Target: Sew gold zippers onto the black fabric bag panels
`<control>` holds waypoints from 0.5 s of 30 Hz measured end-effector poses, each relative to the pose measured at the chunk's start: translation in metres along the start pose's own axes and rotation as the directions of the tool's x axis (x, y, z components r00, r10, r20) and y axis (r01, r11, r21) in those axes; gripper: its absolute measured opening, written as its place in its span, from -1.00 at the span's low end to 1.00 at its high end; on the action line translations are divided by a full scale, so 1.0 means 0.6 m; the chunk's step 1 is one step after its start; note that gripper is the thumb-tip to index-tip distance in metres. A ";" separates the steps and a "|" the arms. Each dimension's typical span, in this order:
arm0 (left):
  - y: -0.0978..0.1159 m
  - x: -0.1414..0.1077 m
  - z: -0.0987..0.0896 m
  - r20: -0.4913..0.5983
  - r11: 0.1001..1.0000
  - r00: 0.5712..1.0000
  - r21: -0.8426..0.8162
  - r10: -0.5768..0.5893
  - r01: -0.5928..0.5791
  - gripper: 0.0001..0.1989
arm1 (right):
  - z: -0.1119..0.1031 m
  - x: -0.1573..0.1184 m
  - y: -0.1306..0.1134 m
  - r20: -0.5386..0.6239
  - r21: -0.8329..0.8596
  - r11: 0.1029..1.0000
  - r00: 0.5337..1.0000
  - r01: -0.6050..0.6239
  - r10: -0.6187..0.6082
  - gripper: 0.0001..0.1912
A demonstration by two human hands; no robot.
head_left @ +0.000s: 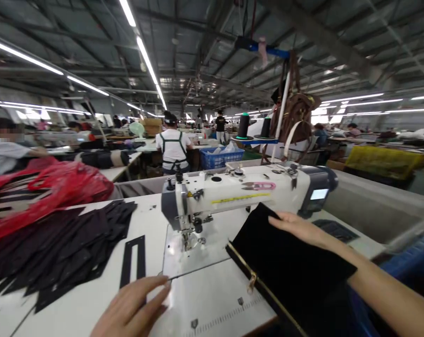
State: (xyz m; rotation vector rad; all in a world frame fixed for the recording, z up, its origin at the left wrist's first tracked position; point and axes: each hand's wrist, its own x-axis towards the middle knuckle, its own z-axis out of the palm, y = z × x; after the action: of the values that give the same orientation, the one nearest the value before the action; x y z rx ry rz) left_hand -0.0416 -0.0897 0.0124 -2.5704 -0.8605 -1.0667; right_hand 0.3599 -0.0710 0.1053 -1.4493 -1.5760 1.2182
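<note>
My right hand (298,228) grips the upper edge of a black fabric panel (282,262), which slants over the right front of the sewing table. A gold-toothed zipper (241,259) with a metal pull (252,282) runs along the panel's left edge. My left hand (132,306) is low in front of the machine, fingers apart and holding nothing visible. Just beyond it lies a dark frame-shaped piece (133,260) with a slot cut in it. The white sewing machine (229,189) stands behind both hands, its needle area (189,238) bare of fabric.
Dark cut pieces (74,243) are heaped on the left of the table (152,215), beside a red plastic bag (57,185). Pink-handled thread snips (259,186) rest on the machine. Thread cones (244,126) stand behind. A co-worker (172,145) in white faces away.
</note>
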 end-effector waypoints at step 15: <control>0.045 0.117 0.095 0.410 0.871 0.776 -0.330 0.480 -0.364 -0.96 | 0.140 0.149 0.091 0.161 -0.155 0.988 0.986 -0.002 0.028 -0.80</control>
State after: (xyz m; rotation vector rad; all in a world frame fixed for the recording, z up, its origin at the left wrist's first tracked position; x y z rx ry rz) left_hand 0.0467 -0.0575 0.0222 -3.0803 -0.1945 -0.4101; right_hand 0.2877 -0.0023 0.0153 -1.4914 -1.8071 1.2753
